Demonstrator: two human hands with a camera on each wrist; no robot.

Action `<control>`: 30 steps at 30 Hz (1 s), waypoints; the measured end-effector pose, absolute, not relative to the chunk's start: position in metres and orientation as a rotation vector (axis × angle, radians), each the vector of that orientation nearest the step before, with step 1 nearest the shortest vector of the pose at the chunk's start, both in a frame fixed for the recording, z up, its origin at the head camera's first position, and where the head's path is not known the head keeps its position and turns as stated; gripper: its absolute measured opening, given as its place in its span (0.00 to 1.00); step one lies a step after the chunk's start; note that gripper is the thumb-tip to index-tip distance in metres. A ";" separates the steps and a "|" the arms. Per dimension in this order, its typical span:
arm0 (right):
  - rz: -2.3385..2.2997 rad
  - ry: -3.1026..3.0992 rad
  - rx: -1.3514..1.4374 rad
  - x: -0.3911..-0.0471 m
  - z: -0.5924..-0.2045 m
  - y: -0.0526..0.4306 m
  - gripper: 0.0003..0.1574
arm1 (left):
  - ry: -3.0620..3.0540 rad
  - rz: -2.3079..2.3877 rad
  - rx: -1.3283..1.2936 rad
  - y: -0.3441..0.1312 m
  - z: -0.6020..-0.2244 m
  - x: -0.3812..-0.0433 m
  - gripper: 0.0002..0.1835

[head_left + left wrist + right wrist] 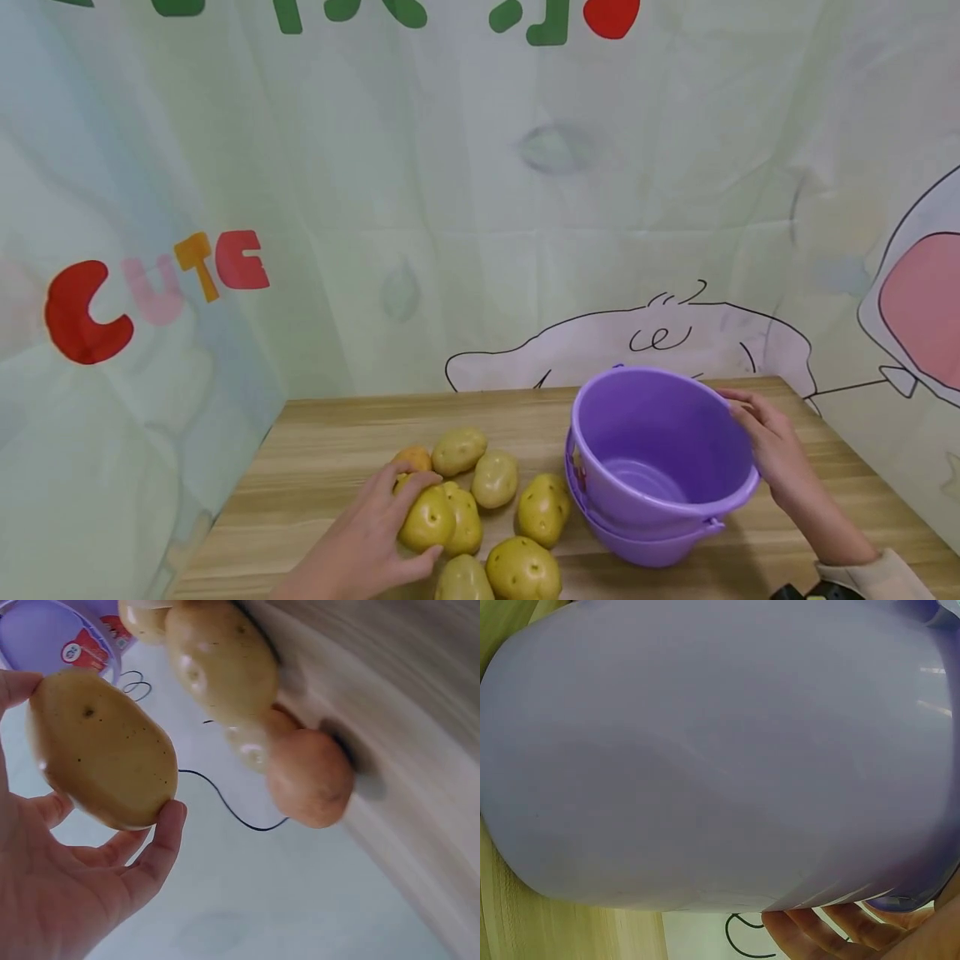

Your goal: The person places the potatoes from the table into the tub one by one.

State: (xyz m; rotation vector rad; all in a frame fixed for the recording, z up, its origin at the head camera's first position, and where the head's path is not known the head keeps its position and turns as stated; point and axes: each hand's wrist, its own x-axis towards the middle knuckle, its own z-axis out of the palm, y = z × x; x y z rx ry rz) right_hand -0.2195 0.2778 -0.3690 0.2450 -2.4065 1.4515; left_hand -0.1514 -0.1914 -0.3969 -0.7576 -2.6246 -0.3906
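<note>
My left hand [367, 529] pinches a yellow potato [105, 750] between thumb and fingertips, lifted clear in the left wrist view. In the head view this potato [427, 518] overlaps another yellow potato [463, 521] behind it. At the right, a purple bucket [652, 442] stands with its mouth up, its inside bare and its handle hanging down. My right hand [776, 454] holds the bucket at its right rim. The right wrist view shows those fingers [802, 934] along the bucket's outer wall [705, 765]; the thumb's hold is unclear.
Several potatoes lie around the left hand, including one at the back [459, 452] and one beside the bucket [543, 510]. An orange-brown round item [412, 458] is partly hidden by the left hand. A printed curtain [480, 208] hangs behind the wooden table [337, 425].
</note>
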 end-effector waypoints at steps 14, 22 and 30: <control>1.400 -2.431 0.207 -0.219 -0.368 0.277 0.25 | -2.668 -0.390 -0.834 -0.164 -0.370 -0.157 0.36; 1.394 -2.430 0.212 -0.219 -0.370 0.276 0.25 | -2.530 -0.358 -0.985 -0.148 -0.361 -0.169 0.36; 1.417 -2.387 0.243 -0.220 -0.371 0.277 0.24 | -2.495 -0.368 -1.049 -0.136 -0.351 -0.177 0.36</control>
